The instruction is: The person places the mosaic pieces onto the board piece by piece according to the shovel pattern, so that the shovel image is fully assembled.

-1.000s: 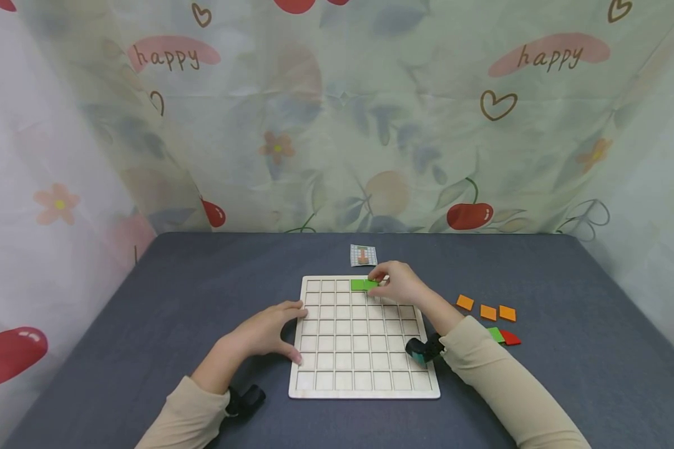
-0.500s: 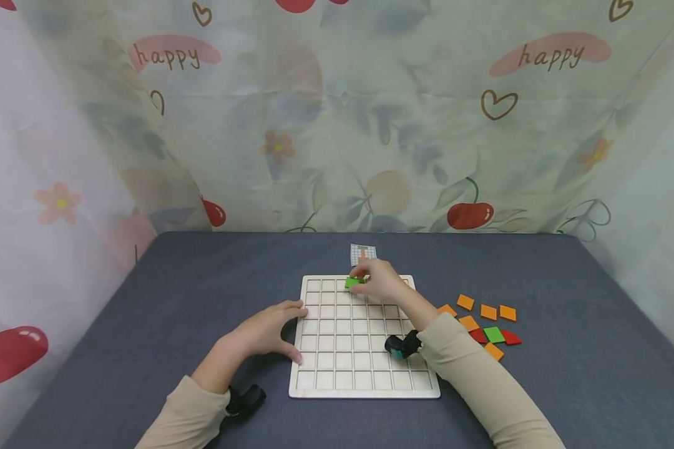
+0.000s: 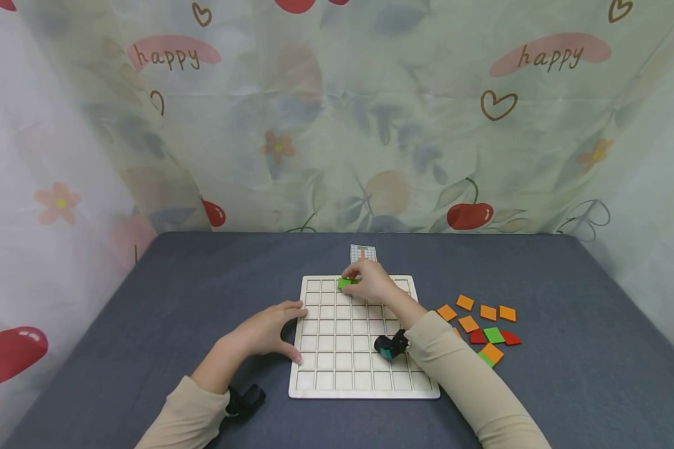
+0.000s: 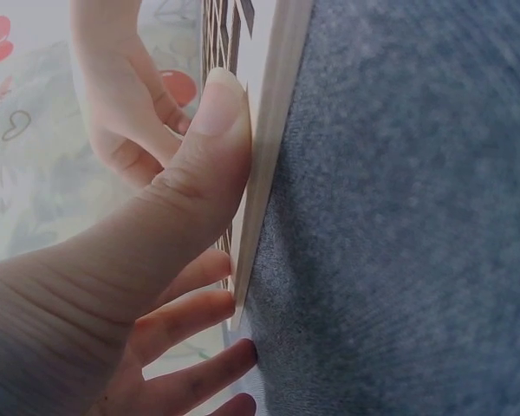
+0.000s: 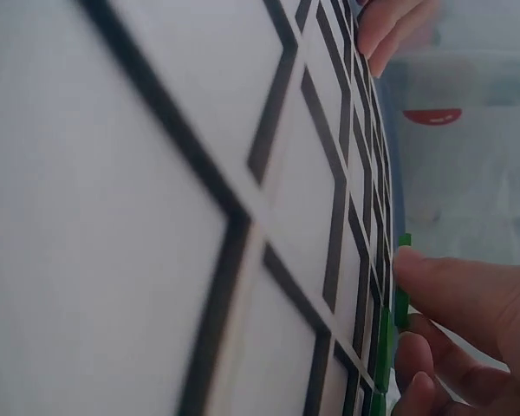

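A pale gridded board [image 3: 342, 362] lies on the table. At its far row, my right hand [image 3: 373, 285] pinches a green square tile [image 3: 344, 283] between thumb and fingers. The right wrist view shows the held tile [image 5: 403, 308] slightly off the grid, with other green tiles [image 5: 384, 351] sitting in cells beside it; from the head, the hand mostly covers these. My left hand [image 3: 266, 330] rests at the board's left side, thumb and fingers spread. Up close in the left wrist view, the left thumb [image 4: 217, 130] touches the board's rim, and the fingertips lie along the edge.
Right of the board lie several orange square tiles [image 3: 488, 312], a green tile [image 3: 493, 335] between red round-edged pieces [image 3: 510, 337], and another green one [image 3: 486, 359] partly under the sleeve. A small printed card [image 3: 363, 251] lies beyond the board. A patterned curtain [image 3: 342, 125] encloses the table.
My right hand has moved left along the far row, now with a green tile left of the earlier two. More loose tiles show at the right as the arm shifted. The left hand stays put.
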